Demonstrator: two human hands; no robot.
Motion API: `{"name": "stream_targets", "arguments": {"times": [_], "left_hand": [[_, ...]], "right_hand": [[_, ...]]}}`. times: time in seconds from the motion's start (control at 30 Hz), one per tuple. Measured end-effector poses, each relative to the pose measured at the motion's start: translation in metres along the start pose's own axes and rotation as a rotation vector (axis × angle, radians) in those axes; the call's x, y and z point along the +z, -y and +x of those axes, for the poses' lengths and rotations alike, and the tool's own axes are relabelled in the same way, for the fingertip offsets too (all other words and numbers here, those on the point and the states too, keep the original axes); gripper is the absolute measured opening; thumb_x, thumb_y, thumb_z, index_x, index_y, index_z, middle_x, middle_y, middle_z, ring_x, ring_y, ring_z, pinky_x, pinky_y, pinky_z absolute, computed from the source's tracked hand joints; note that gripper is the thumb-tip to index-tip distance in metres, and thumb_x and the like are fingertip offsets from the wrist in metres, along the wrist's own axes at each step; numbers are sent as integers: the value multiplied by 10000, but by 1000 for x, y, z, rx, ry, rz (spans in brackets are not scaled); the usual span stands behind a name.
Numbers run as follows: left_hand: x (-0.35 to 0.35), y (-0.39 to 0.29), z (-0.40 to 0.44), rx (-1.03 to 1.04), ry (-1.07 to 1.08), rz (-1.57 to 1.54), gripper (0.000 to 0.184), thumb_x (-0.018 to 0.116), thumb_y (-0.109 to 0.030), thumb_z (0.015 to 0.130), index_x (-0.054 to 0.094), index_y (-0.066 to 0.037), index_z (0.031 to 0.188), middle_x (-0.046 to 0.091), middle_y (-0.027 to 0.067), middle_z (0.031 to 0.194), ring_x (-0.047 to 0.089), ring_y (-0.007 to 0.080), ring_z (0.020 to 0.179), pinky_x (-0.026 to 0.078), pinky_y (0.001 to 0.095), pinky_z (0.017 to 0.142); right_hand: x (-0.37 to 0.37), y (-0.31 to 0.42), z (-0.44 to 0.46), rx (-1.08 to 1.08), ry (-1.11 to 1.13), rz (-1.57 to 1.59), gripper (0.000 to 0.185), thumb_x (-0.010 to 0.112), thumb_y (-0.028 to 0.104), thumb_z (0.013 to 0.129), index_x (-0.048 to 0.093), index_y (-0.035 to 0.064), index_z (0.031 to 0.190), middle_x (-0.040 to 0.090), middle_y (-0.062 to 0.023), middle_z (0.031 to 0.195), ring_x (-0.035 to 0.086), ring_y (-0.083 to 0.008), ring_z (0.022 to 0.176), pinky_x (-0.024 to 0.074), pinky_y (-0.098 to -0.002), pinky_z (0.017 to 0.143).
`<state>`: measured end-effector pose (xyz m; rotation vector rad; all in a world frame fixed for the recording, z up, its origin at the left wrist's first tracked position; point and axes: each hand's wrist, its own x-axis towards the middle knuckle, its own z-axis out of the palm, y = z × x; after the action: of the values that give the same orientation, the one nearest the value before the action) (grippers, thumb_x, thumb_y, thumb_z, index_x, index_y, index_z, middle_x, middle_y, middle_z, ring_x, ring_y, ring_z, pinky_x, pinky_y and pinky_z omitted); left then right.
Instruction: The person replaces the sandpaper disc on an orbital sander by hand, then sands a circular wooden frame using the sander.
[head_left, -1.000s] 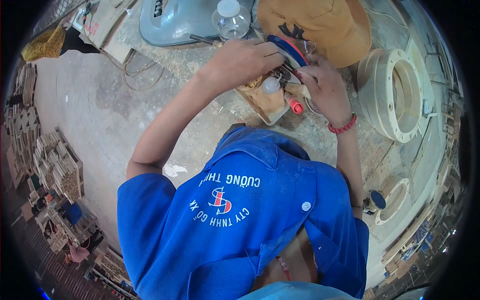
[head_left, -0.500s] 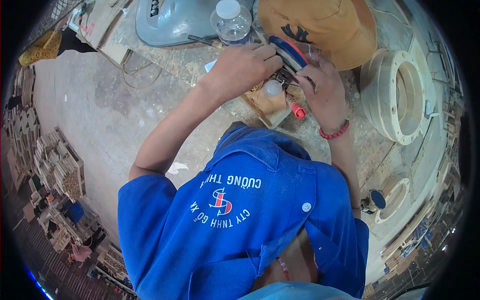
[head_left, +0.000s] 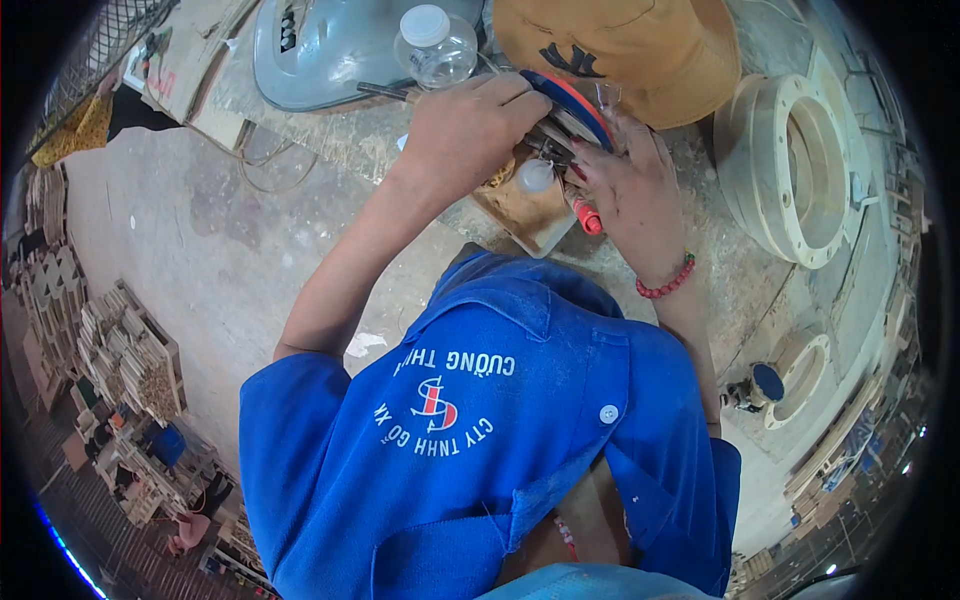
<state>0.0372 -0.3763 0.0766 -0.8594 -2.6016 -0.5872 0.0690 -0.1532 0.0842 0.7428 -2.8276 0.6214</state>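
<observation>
A tray (head_left: pixel 537 228) of small items lies on the work surface, with a small white-capped bottle (head_left: pixel 535 176) and a red marker-like item (head_left: pixel 588 218) in it. My left hand (head_left: pixel 468 128) is at the tray's far left side, its fingers bent over the contents; what they hold, if anything, is hidden. Curved fingers of my right hand (head_left: pixel 632 185), with a red bead bracelet on the wrist, reach in from the right beside a round blue and red-edged item (head_left: pixel 570 100). Whether they grip anything is too small to tell.
Beyond the hands are a clear jar (head_left: pixel 438 52), a grey plastic shell (head_left: pixel 335 50) and a tan hat (head_left: pixel 625 50). A large wooden ring (head_left: pixel 800 170) stands at the right, with a smaller ring (head_left: pixel 800 382) nearer. Wood stacks (head_left: pixel 130 350) are at the left.
The view has shifted a little. My right hand has moved slightly down and inward over the tray's right side, while my left hand stays over its far left side.
</observation>
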Motion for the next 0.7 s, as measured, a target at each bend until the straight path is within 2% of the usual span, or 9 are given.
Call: {"name": "stream_targets", "arguments": {"times": [0.27, 0.47, 0.7], "left_hand": [[6, -8, -12, -37, -23, 5, 408, 656, -69, 730, 706, -173, 1122, 670, 18, 950, 672, 238, 865, 555, 357, 718], [6, -12, -21, -44, -7, 37, 455, 664, -116, 738, 701, -191, 1185, 675, 10, 1050, 663, 230, 927, 541, 353, 774], [8, -12, -23, -52, -12, 16, 439, 678, -122, 736, 707, -188, 1169, 673, 10, 1058, 659, 234, 936, 537, 347, 778]], "right_hand": [[-1, 3, -3, 45, 6, -61, 338, 693, 163, 839, 717, 140, 1175, 520, -121, 1344, 528, -328, 1179, 447, -451, 1012], [-2, 2, -2, 62, 23, -101, 340, 669, 147, 854, 710, 149, 1191, 515, -128, 1349, 524, -350, 1194, 447, -449, 1026], [-4, 3, -3, 66, 38, -95, 364, 684, 153, 843, 700, 145, 1207, 514, -135, 1328, 528, -347, 1190, 462, -449, 1007]]}}
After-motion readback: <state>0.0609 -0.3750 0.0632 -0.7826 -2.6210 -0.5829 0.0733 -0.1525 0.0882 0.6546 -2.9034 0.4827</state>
